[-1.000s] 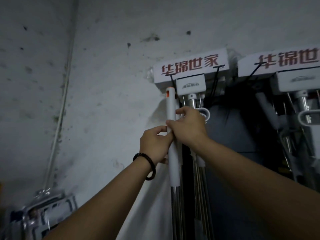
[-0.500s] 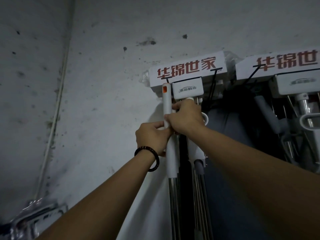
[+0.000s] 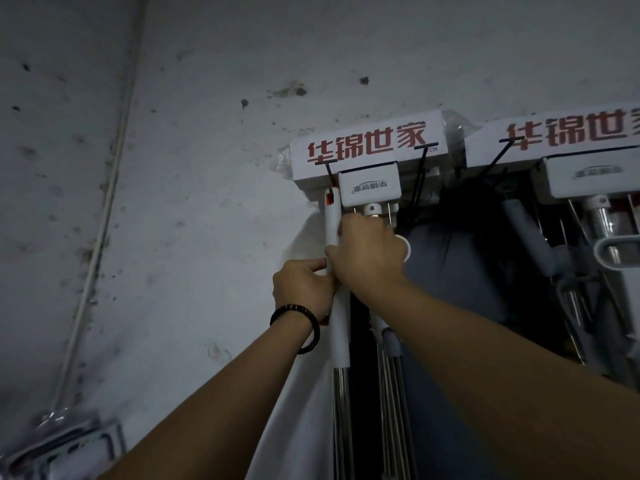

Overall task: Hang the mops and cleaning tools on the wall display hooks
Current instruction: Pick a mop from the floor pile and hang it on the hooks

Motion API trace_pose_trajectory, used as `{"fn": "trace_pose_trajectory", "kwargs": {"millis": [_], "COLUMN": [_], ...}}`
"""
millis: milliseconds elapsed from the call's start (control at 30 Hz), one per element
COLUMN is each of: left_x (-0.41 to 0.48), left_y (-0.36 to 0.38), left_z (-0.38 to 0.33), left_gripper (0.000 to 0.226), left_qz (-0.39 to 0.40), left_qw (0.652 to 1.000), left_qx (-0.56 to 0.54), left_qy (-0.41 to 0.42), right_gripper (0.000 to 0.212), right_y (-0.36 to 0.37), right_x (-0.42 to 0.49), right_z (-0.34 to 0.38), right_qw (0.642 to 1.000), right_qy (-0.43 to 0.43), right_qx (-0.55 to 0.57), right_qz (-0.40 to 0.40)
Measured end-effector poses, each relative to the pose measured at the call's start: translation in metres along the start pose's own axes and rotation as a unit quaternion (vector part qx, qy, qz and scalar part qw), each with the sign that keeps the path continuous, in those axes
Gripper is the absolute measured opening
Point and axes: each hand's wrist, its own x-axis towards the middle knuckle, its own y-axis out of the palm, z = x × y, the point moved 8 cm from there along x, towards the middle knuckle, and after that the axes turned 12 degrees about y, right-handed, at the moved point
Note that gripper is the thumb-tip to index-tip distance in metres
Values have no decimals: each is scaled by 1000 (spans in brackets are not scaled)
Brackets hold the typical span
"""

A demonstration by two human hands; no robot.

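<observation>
Partly done, judging by the wall: already hung under the left mop head [image 3: 367, 150], a mop with chrome shafts [image 3: 391, 393] dropping straight below it, and more mops racked beneath a second mop head [image 3: 554, 140] off to its right. Not yet let go, a white handle [image 3: 332, 223] with an orange tip [image 3: 329, 199], held upright just under the lower left corner of the left mop head, tip right at the black hook [image 3: 329, 171] jutting out across the red lettering there. Impossible to tell whether hooked on or only touching; unfinished by the look of it, with both hands gripping. Left hand [image 3: 301, 289], above a dark bead bracelet [image 3: 303, 329], curled round the handle some way below the left mop head, thumb and forefinger pinching the front. Right hand [image 3: 367, 254] directly above it and touching it, fingers wrapped over the handle, knuckles just beneath the clamp block [image 3: 369, 188] of the left mop head; unclear whether also catching the neighbouring mop's fitting. Left to do, probably: seat the tip on the hook, release, then fetch any further tools, perhaps the wrapped item [image 3: 62, 441] far down and left of the left mop head. Against a second ago: handle raised, orange tip up from a little below the left mop head to level with its lower edge; right hand climbed closer under the clamp block; left hand gripping beneath as before.
</observation>
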Motion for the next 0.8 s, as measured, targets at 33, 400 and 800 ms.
{"fn": "trace_pose_trajectory", "kwargs": {"millis": [33, 400, 800], "left_x": [1, -26, -275], "left_y": [1, 13, -51], "left_z": [3, 29, 196], "left_gripper": [17, 29, 21], "left_qz": [8, 159, 183], "left_qw": [1000, 977, 969], "left_qx": [4, 139, 93], "left_qy": [-1, 1, -140], "right_gripper": [18, 18, 11], "right_y": [0, 22, 154], "right_x": [-3, -65, -323], "right_z": [3, 6, -96], "right_qw": [1000, 988, 926], "right_qy": [-18, -142, -6], "right_qx": [-23, -40, 102], "right_qz": [-10, 34, 365]}}
